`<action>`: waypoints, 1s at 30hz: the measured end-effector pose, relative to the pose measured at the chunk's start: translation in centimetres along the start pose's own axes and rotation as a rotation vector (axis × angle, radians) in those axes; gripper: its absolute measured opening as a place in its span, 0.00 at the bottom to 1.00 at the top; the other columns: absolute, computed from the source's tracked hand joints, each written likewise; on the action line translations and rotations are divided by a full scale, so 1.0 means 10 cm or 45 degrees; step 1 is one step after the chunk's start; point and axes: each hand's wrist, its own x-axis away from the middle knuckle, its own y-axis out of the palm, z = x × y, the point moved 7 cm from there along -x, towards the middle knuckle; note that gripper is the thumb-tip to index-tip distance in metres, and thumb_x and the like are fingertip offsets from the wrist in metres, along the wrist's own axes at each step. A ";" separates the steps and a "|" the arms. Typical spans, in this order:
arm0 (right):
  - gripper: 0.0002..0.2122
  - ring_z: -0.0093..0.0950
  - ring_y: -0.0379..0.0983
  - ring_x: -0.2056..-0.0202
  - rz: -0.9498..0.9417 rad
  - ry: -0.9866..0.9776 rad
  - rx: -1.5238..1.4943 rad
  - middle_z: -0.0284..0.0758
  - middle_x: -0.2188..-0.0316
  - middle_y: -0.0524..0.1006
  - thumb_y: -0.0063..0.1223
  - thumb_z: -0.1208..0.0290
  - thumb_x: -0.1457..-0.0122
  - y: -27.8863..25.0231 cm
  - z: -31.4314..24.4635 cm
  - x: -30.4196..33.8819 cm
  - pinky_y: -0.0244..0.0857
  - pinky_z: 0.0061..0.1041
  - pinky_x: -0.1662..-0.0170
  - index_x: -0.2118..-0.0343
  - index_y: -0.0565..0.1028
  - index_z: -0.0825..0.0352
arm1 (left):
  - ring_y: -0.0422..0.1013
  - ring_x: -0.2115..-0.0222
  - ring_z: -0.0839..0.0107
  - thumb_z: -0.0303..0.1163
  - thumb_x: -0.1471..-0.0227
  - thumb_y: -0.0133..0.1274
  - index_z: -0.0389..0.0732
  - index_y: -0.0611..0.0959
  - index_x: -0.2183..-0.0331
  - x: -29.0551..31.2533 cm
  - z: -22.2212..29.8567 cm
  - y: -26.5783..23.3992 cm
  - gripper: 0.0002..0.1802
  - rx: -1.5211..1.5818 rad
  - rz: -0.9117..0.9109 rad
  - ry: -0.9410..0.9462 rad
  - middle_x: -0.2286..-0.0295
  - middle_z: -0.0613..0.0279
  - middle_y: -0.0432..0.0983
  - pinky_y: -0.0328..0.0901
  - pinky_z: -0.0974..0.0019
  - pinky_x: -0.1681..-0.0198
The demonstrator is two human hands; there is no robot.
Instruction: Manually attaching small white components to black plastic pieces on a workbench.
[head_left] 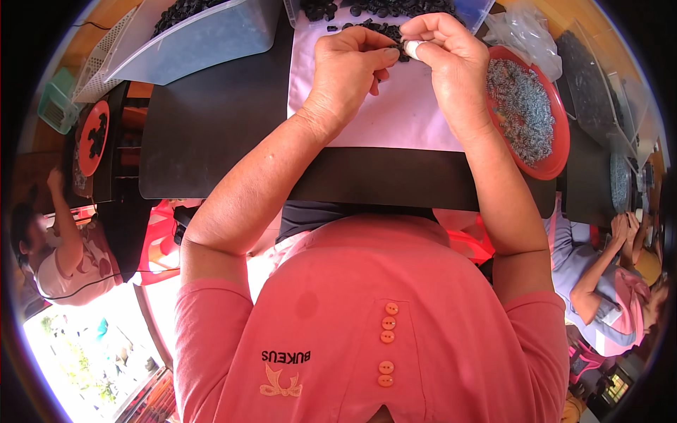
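Observation:
Above the far part of a pale pink cloth (395, 116), my two hands meet fingertip to fingertip. My left hand (349, 67) pinches a small black part (403, 53) between thumb and fingers; its exact kind is too small to tell. On the other side, my right hand (455, 63) has its thumb and index finger closed on the same part. A white wrap (412, 48) covers one of its fingertips. Just beyond the hands lies a loose pile of small black parts (384, 29). A red plate (562, 134) of tiny grey-blue pieces (522, 106) sits beside my right wrist.
A translucent bin (204, 60) of black parts stands at the far left of the black table (218, 127). At the right are a clear plastic bag (525, 35) and a clear tub (599, 84). Other people (70, 261) sit at both sides, one with a red plate (92, 151) nearby.

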 end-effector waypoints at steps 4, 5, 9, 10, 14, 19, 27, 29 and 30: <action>0.10 0.18 0.73 0.63 -0.039 -0.065 0.043 0.30 0.67 0.78 0.49 0.84 0.48 0.02 -0.07 -0.01 0.67 0.18 0.55 0.62 0.77 0.71 | 0.69 0.81 0.78 0.22 0.49 0.57 0.30 0.81 0.66 0.01 0.03 0.00 0.07 -0.028 0.005 0.017 0.77 0.61 0.76 0.63 0.75 0.82; 0.11 0.18 0.73 0.63 -0.060 -0.057 0.065 0.30 0.67 0.78 0.49 0.84 0.48 0.03 -0.08 -0.02 0.67 0.19 0.56 0.62 0.78 0.71 | 0.69 0.82 0.76 0.23 0.49 0.57 0.29 0.81 0.65 0.01 0.04 -0.01 0.08 -0.059 0.007 0.019 0.76 0.59 0.77 0.62 0.74 0.81; 0.11 0.18 0.73 0.63 -0.037 -0.031 0.104 0.30 0.67 0.78 0.49 0.83 0.48 0.01 -0.01 -0.02 0.67 0.18 0.56 0.62 0.78 0.71 | 0.69 0.82 0.76 0.23 0.48 0.57 0.29 0.82 0.65 -0.01 0.00 0.01 0.08 -0.046 -0.016 -0.041 0.76 0.59 0.77 0.62 0.74 0.81; 0.11 0.18 0.73 0.63 -0.016 -0.075 0.048 0.30 0.67 0.78 0.49 0.84 0.47 -0.01 0.03 -0.03 0.67 0.18 0.56 0.62 0.78 0.71 | 0.69 0.82 0.76 0.23 0.49 0.57 0.29 0.82 0.66 -0.01 0.00 0.02 0.08 -0.037 -0.025 -0.040 0.76 0.59 0.77 0.62 0.74 0.82; 0.11 0.18 0.73 0.65 0.025 -0.054 0.099 0.30 0.67 0.78 0.49 0.85 0.47 -0.01 0.05 -0.01 0.67 0.17 0.57 0.62 0.78 0.72 | 0.69 0.82 0.76 0.22 0.49 0.57 0.29 0.82 0.67 -0.01 -0.02 0.00 0.07 -0.002 -0.026 -0.026 0.77 0.58 0.77 0.61 0.74 0.83; 0.11 0.18 0.74 0.64 -0.031 -0.090 0.094 0.30 0.67 0.79 0.49 0.85 0.48 0.01 0.03 -0.01 0.67 0.17 0.57 0.62 0.78 0.72 | 0.69 0.82 0.76 0.22 0.49 0.57 0.29 0.82 0.67 -0.01 -0.02 -0.02 0.06 -0.017 0.007 -0.027 0.77 0.58 0.77 0.61 0.74 0.83; 0.11 0.18 0.75 0.64 0.020 -0.147 0.227 0.29 0.68 0.79 0.48 0.86 0.48 0.01 -0.02 0.00 0.68 0.18 0.57 0.63 0.78 0.70 | 0.71 0.82 0.76 0.21 0.49 0.57 0.29 0.81 0.68 -0.02 -0.06 0.00 0.05 -0.026 -0.010 -0.051 0.78 0.58 0.77 0.60 0.75 0.84; 0.11 0.18 0.76 0.64 0.033 -0.250 0.378 0.30 0.68 0.80 0.48 0.86 0.48 0.04 -0.11 0.02 0.69 0.19 0.58 0.64 0.77 0.69 | 0.72 0.81 0.76 0.21 0.49 0.57 0.30 0.80 0.68 -0.02 -0.07 0.02 0.05 -0.073 -0.025 -0.058 0.78 0.58 0.77 0.60 0.75 0.85; 0.11 0.18 0.76 0.64 0.032 -0.251 0.379 0.30 0.68 0.80 0.48 0.86 0.48 0.05 -0.12 0.02 0.69 0.19 0.58 0.64 0.77 0.69 | 0.72 0.81 0.76 0.21 0.49 0.57 0.30 0.80 0.68 -0.01 -0.07 0.02 0.05 -0.071 -0.025 -0.057 0.78 0.58 0.77 0.60 0.75 0.85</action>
